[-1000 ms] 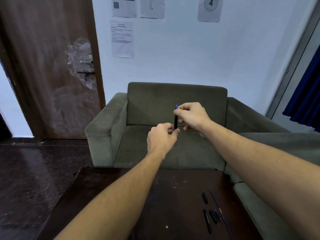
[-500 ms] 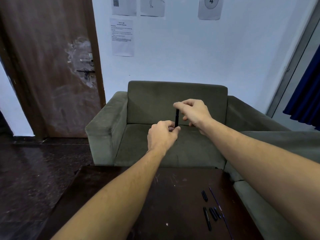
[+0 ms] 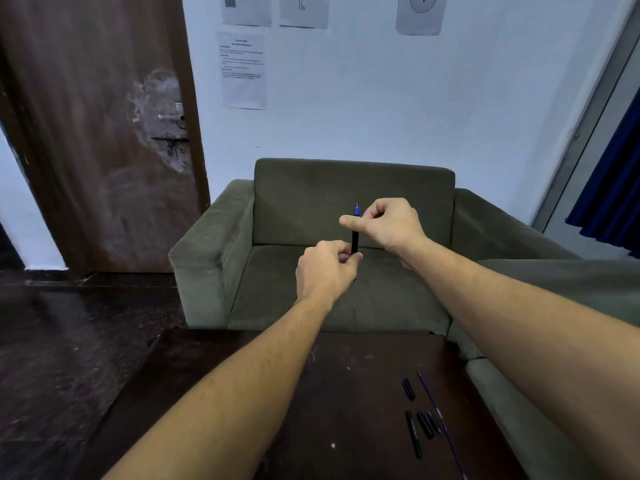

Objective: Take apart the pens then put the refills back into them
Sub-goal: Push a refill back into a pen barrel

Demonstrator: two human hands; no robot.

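Note:
I hold a black pen barrel upright in front of me, over the armchair. My left hand grips its lower end. My right hand pinches its top, where a blue refill tip sticks out above my fingers. On the dark table, at its right side, lie loose pen parts: a short black piece, a long black piece, a small bunch of black pieces and a thin purple refill.
A grey-green armchair stands beyond the table against the white wall. A second sofa runs along the table's right edge. A brown door is at the left, a dark glossy floor below it.
The blue tip showed above my right fingers a second ago, was hidden half a second ago, and shows again now. Both hands stayed on the pen, hardly shifting.

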